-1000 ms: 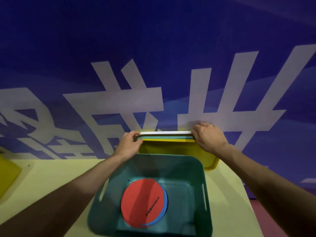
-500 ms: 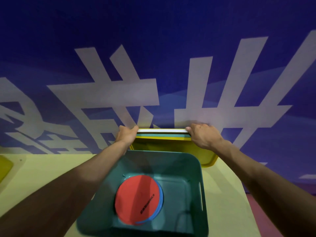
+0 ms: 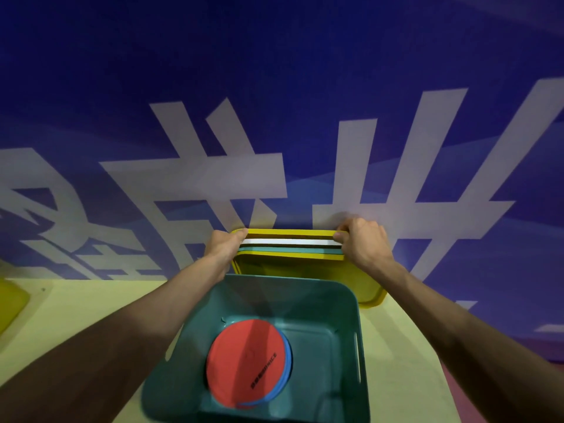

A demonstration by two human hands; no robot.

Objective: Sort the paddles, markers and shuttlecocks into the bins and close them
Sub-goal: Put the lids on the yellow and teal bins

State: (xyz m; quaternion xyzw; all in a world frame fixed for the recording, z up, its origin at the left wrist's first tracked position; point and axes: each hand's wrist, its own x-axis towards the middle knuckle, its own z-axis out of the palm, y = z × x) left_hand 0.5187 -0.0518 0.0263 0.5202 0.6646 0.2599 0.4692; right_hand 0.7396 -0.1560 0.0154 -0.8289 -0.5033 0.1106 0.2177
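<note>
1. The teal bin (image 3: 351,303) stands open on the near part of the table (image 3: 91,300), directly below the person. A red disc (image 3: 244,361) lies flat on its floor on top of a blue disc (image 3: 287,355), of which only the right edge shows. They are probably sorted markers, and the bin is uncovered.
2. Just beyond the bin, against the blue wall banner (image 3: 274,87), is a stack of lids (image 3: 290,245) seen edge-on, white over teal. A yellow piece (image 3: 305,276) frames it above and below. I cannot tell whether that piece is a lid or a bin.
3. Both arms reach over the open bin, so the reach is probably to fetch a cover, most likely the teal one that matches.
4. The left hand (image 3: 227,248) is at the far left end of the stack, with its fingers curled round that edge.
5. The right hand (image 3: 363,242) clasps the far right end, fingers hooked over the top and thumb against the white edge. Gripping both ends keeps the thin panels level and together.
6. Another yellow item (image 3: 9,303) lies at the table's left edge, mostly out of view.
</note>
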